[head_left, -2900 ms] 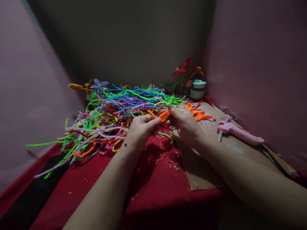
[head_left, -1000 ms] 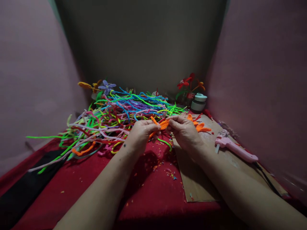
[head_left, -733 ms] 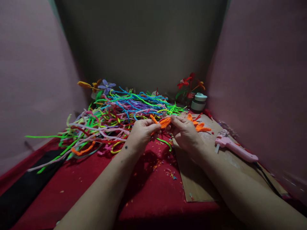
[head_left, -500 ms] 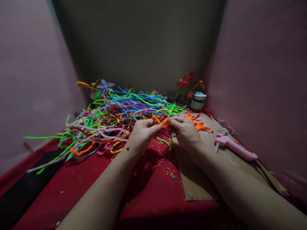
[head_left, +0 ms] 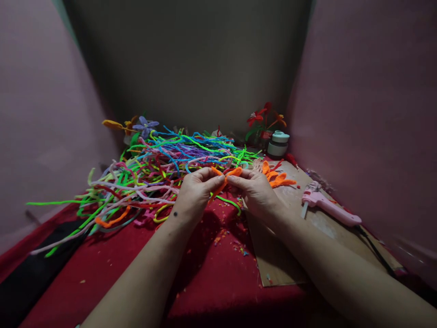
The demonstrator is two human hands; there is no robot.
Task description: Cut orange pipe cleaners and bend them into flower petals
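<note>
Between my hands is an orange pipe cleaner (head_left: 234,172), bent so that parts of it stick out above and below the fingertips. My left hand (head_left: 197,187) pinches it between thumb and forefinger. My right hand (head_left: 254,190) meets it from the other side, its thumb and forefinger also closed on the orange piece. The fingertips of both hands nearly touch. Just beyond my right hand, several orange petal-shaped pieces (head_left: 282,180) lie on a sheet of cardboard (head_left: 273,259). A green pipe cleaner (head_left: 229,201) lies on the red cloth below the hands.
A large tangle of coloured pipe cleaners (head_left: 136,187) spreads across the back left of the red cloth (head_left: 136,291). On the cardboard rests a pink glue gun (head_left: 329,207) with its cord. A mint-lidded jar (head_left: 278,145), red flowers (head_left: 257,116) and a purple flower (head_left: 146,125) stand behind.
The orange pipe cleaner has turned between my fingers, and a part of it now points down below them. The whole view has shifted slightly.
</note>
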